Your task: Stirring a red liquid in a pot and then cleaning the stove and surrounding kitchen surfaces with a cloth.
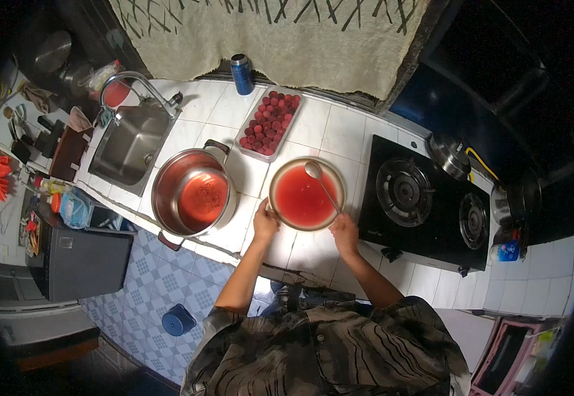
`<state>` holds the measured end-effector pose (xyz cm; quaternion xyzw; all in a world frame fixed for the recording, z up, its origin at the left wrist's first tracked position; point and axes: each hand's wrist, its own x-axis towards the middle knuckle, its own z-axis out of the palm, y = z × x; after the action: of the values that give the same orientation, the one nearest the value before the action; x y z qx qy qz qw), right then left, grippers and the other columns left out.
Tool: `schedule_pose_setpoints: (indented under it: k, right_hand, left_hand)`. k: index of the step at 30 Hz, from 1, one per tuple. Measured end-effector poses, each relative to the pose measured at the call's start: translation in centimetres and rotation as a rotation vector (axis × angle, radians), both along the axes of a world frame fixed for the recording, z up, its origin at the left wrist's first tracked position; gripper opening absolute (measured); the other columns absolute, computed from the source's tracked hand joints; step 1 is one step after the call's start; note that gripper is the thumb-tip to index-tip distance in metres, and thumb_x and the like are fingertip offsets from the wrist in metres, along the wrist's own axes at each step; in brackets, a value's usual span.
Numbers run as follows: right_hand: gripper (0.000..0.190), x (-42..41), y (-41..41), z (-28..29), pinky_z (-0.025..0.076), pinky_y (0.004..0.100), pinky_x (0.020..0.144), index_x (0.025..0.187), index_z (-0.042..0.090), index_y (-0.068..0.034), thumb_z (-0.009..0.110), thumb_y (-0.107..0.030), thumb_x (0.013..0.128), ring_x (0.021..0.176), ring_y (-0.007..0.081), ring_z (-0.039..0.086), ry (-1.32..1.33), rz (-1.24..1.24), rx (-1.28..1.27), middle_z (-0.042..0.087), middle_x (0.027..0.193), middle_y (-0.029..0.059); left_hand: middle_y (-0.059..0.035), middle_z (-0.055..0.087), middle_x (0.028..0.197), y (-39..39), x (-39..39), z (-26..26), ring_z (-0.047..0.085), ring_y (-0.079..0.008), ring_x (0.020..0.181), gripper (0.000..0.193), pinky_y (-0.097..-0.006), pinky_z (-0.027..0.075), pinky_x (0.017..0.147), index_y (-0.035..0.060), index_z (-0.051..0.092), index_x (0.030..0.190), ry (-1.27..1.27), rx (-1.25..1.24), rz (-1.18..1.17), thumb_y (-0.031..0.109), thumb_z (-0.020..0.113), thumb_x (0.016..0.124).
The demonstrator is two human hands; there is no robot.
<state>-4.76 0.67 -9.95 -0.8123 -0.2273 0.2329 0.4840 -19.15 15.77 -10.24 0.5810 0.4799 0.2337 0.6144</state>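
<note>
A wide round bowl (272, 190) of red liquid (304, 200) is on the white tiled counter before me. My left hand (265, 223) grips the bowl's rim at its lower left. At the lower right, my right hand (344, 231) holds a metal spoon (313, 170) by its handle end and is close against the rim. The spoon slants up and left across the bowl, its head near the far rim. Left of the bowl stands a two-handled steel pot (162, 195) with clear reddish liquid and dark specks inside. Above lies a clear plastic container (268, 158) full of dark red round fruits (269, 123).
A steel sink (123, 143) with a curved faucet (133, 75) is at the left. Behind the fruits stands a blue bottle (241, 74). A black two-burner gas stove (416, 227) is at the right, with a kettle (449, 156) behind it. A blue stool (178, 320) stands on the floor.
</note>
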Motion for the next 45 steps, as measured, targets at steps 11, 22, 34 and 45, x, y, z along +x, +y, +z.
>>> schedule_pose_setpoints:
  k: [11, 22, 34, 45]
  right_hand:
    - [0.025, 0.2, 0.4, 0.3, 0.04, 0.0274, 0.052, 0.079, 0.047, -0.001, 0.031, -0.017, 0.087, 0.053, 0.0145, 0.05, 0.025, 0.038, 0.011, 0.051, 0.059, 0.0069]
    - [0.027, 0.9, 0.4, -0.4, 0.04, 0.0324, 0.055, 0.076, 0.049, -0.002, 0.033, -0.022, 0.086, 0.054, 0.0201, 0.052, -0.075, 0.035, -0.018, 0.053, 0.059, 0.0093]
    - [0.026, 1.2, -0.3, -2.8, 0.04, 0.0391, 0.057, 0.068, 0.054, -0.004, 0.041, -0.023, 0.081, 0.062, 0.0294, 0.055, -0.18, 0.058, -0.237, 0.056, 0.065, 0.0153]
    - [0.026, 0.8, -1.2, 1.8, 0.021, 0.0202, 0.032, 0.064, 0.046, -0.009, 0.042, -0.026, 0.084, 0.038, 0.0062, 0.034, 0.534, -0.051, -0.011, 0.04, 0.05, -0.0027]
  left_hand:
    - [-0.0062, 0.05, 0.06, 0.2, 0.1, -1.0, 0.047, -0.0097, 0.043, 0.044, -0.0232, 0.039, 0.037, 0.0026, 0.031, 0.122, 0.01, 0.0, 0.052, -0.001, 0.038, 0.078]
    - [-0.0143, 0.051, 0.087, -3.9, -2.1, 1.5, 0.049, -0.012, 0.046, 0.055, -0.0228, 0.04, 0.036, 0.0068, 0.019, 0.127, -0.109, -0.05, 0.124, -0.002, 0.041, 0.077]
    - [-0.015, 0.051, 0.09, -8.9, -7.1, 2.8, 0.047, -0.0115, 0.047, 0.047, -0.0214, 0.037, 0.037, 0.0008, 0.025, 0.12, -0.202, -0.186, 0.28, -0.002, 0.042, 0.076]
    - [-0.014, 0.054, 0.088, -10.5, -8.5, 3.5, 0.049, -0.0115, 0.052, 0.041, -0.0216, 0.039, 0.04, -0.0018, 0.028, 0.115, -0.145, -0.143, 0.32, 0.001, 0.042, 0.077]
